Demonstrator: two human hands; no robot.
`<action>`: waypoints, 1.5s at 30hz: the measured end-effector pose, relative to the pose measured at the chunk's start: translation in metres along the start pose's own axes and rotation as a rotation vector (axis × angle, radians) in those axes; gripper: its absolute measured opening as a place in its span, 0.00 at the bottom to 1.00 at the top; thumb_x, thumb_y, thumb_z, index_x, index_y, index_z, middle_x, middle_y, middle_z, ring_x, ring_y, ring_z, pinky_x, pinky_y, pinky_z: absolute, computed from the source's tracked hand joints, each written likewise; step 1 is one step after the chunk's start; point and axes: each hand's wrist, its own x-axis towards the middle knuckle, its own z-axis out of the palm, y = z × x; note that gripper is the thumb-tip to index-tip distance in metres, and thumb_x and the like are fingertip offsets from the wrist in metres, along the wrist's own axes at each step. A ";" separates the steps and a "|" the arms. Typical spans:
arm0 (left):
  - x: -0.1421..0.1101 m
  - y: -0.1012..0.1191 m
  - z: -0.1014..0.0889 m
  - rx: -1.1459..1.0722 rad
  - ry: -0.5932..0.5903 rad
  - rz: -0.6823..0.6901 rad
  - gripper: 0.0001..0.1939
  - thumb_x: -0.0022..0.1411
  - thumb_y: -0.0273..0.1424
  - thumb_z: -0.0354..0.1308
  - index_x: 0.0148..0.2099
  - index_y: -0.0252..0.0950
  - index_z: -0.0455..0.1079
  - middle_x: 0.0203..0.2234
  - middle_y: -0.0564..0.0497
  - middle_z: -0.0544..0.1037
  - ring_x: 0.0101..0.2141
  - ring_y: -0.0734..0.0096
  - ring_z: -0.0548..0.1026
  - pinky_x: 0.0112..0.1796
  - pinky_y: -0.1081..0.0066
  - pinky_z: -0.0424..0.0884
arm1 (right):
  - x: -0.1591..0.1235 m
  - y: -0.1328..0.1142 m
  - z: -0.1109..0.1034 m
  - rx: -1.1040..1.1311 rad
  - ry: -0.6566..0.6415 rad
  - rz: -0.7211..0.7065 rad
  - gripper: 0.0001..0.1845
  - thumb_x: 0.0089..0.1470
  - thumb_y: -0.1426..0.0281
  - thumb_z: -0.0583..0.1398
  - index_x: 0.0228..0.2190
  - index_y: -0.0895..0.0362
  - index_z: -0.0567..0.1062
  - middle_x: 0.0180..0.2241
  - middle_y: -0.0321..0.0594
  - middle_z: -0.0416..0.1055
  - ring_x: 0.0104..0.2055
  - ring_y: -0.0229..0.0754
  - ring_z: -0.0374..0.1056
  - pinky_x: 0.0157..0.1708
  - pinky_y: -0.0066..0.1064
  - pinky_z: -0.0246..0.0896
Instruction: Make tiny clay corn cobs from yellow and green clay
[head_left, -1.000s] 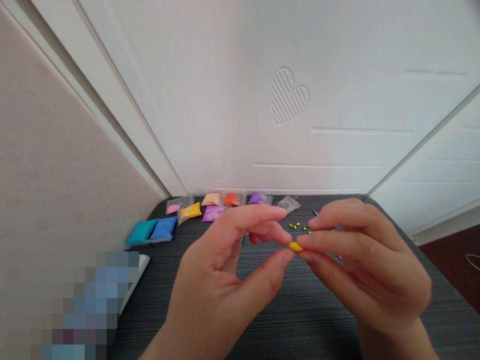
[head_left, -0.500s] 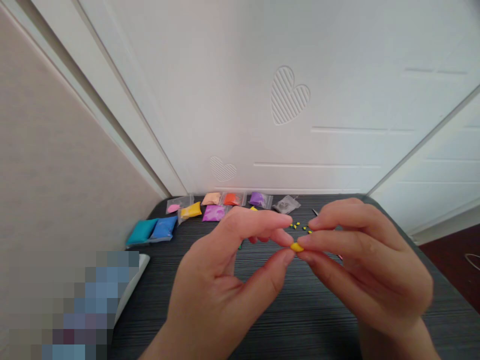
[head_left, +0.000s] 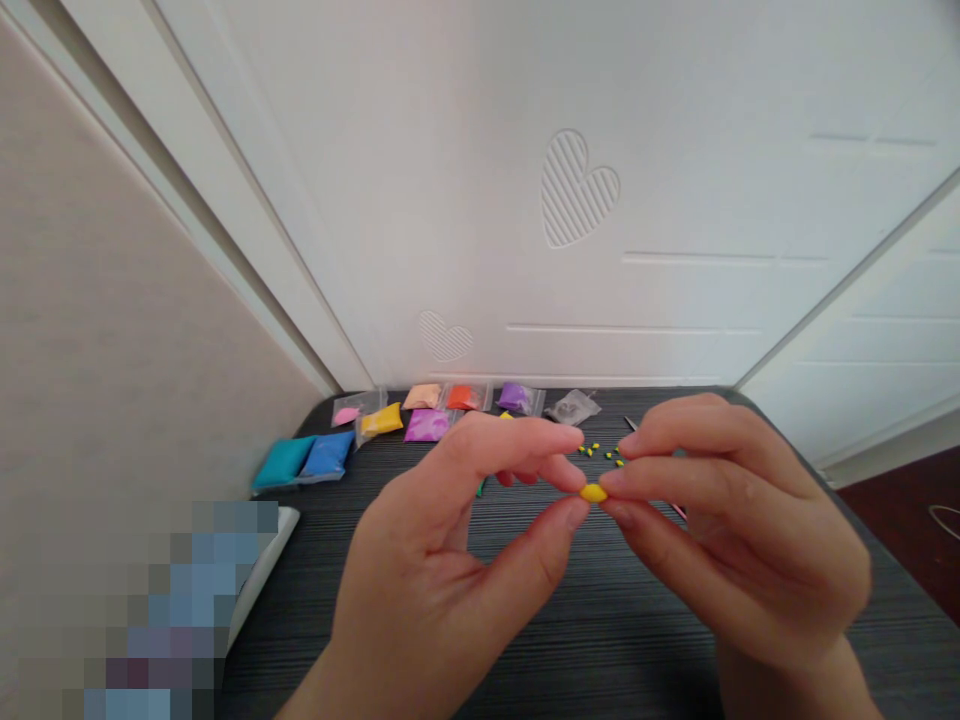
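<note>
1. The yellow piece [head_left: 594,493], small and plump with narrowing ends, is up between the two hands, above the table, its middle showing between the fingertips.
2. The left hand [head_left: 450,560] pinches the left end of the piece between the thumb and one finger. Another finger stretches out above, apart from the piece, and the others curl behind.
3. The right hand [head_left: 742,520] pinches the right end, thumb below and a finger above. A further finger is raised, clear of the piece.
4. Just beyond the fingertips, tiny green-and-yellow bits [head_left: 595,447] lie scattered on the dark, streaked table [head_left: 570,640]. A thin pointed tool [head_left: 631,424] shows its tip near them; the right hand hides what lies behind it.
5. Past the left hand, a bit of green [head_left: 481,489] and a bit of yellow [head_left: 506,416] peek out, too covered to identify.
6. Along the back edge are a clear bag [head_left: 574,407], then bags with purple [head_left: 514,398], orange-red [head_left: 463,397] and peach [head_left: 424,397] contents. A violet bag [head_left: 426,425] lies in front of the peach one.
7. Farther left come a yellow bag [head_left: 382,420] and a pink one [head_left: 346,415], with a blue bag [head_left: 328,456] and a teal bag [head_left: 283,464] side by side, nearer the viewer.
8. Behind the table stands a white panel [head_left: 675,80] with two ribbed hearts.
</note>
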 end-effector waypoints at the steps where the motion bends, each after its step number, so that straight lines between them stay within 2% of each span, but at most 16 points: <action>1: 0.000 0.000 0.000 -0.003 0.004 0.002 0.26 0.46 0.16 0.60 0.45 0.48 0.68 0.32 0.56 0.75 0.39 0.69 0.71 0.46 0.66 0.68 | 0.000 0.000 0.000 0.006 0.007 0.005 0.15 0.41 0.81 0.62 0.34 0.57 0.73 0.36 0.39 0.68 0.37 0.38 0.65 0.34 0.31 0.64; 8: 0.000 0.001 0.002 -0.064 0.019 -0.001 0.22 0.45 0.19 0.62 0.42 0.48 0.70 0.32 0.56 0.77 0.38 0.69 0.73 0.46 0.67 0.69 | 0.000 -0.001 0.003 0.025 0.043 0.031 0.12 0.43 0.79 0.61 0.33 0.56 0.73 0.35 0.38 0.68 0.36 0.37 0.65 0.32 0.31 0.64; 13: -0.002 -0.001 0.008 -0.089 0.097 0.005 0.20 0.47 0.20 0.61 0.42 0.47 0.70 0.31 0.55 0.76 0.39 0.66 0.73 0.48 0.62 0.68 | 0.000 0.000 0.004 0.025 0.036 0.031 0.14 0.42 0.79 0.61 0.34 0.55 0.73 0.35 0.38 0.68 0.35 0.38 0.66 0.32 0.31 0.65; 17: -0.002 -0.002 0.008 -0.087 0.105 0.017 0.20 0.47 0.20 0.61 0.41 0.47 0.71 0.30 0.55 0.76 0.38 0.66 0.73 0.48 0.61 0.68 | -0.001 0.000 0.004 0.041 0.043 0.037 0.14 0.43 0.78 0.61 0.35 0.55 0.73 0.35 0.39 0.68 0.35 0.39 0.66 0.31 0.32 0.65; 24: 0.000 -0.001 0.001 0.009 0.023 0.055 0.28 0.44 0.14 0.61 0.44 0.49 0.69 0.33 0.58 0.76 0.38 0.69 0.72 0.47 0.66 0.67 | -0.001 0.000 0.002 0.060 0.021 0.049 0.14 0.42 0.79 0.62 0.34 0.57 0.73 0.35 0.39 0.68 0.36 0.38 0.66 0.33 0.31 0.64; 29: -0.003 -0.003 -0.002 0.099 0.002 0.125 0.30 0.45 0.15 0.60 0.46 0.52 0.66 0.34 0.61 0.75 0.38 0.73 0.71 0.47 0.71 0.65 | 0.000 0.000 0.003 0.095 0.040 0.051 0.15 0.42 0.80 0.62 0.35 0.56 0.73 0.35 0.38 0.67 0.36 0.38 0.65 0.33 0.31 0.64; 34: -0.003 -0.005 -0.001 0.114 -0.015 0.215 0.30 0.44 0.14 0.60 0.47 0.48 0.66 0.33 0.60 0.76 0.37 0.74 0.71 0.44 0.74 0.66 | -0.001 -0.001 0.003 0.108 0.015 0.056 0.15 0.42 0.81 0.61 0.36 0.58 0.73 0.35 0.39 0.66 0.37 0.38 0.64 0.33 0.30 0.63; 36: -0.003 -0.005 0.004 0.072 0.029 0.219 0.28 0.45 0.14 0.59 0.46 0.46 0.67 0.32 0.60 0.76 0.36 0.75 0.71 0.45 0.74 0.65 | -0.002 -0.001 0.003 0.110 0.002 0.049 0.16 0.42 0.81 0.61 0.36 0.59 0.72 0.36 0.40 0.66 0.37 0.38 0.64 0.34 0.30 0.62; 40: -0.004 -0.003 0.015 0.013 0.209 0.197 0.21 0.49 0.14 0.57 0.42 0.42 0.69 0.29 0.58 0.75 0.34 0.76 0.71 0.43 0.75 0.67 | -0.002 0.000 0.002 0.110 -0.041 0.057 0.17 0.43 0.80 0.61 0.38 0.58 0.72 0.36 0.39 0.66 0.38 0.38 0.64 0.35 0.30 0.62; 45: -0.005 -0.002 0.014 0.072 0.176 0.243 0.18 0.48 0.15 0.58 0.40 0.39 0.70 0.29 0.57 0.75 0.34 0.75 0.71 0.40 0.74 0.68 | -0.002 0.000 0.001 0.117 -0.059 0.061 0.16 0.42 0.81 0.61 0.37 0.58 0.72 0.36 0.38 0.65 0.38 0.36 0.63 0.38 0.27 0.60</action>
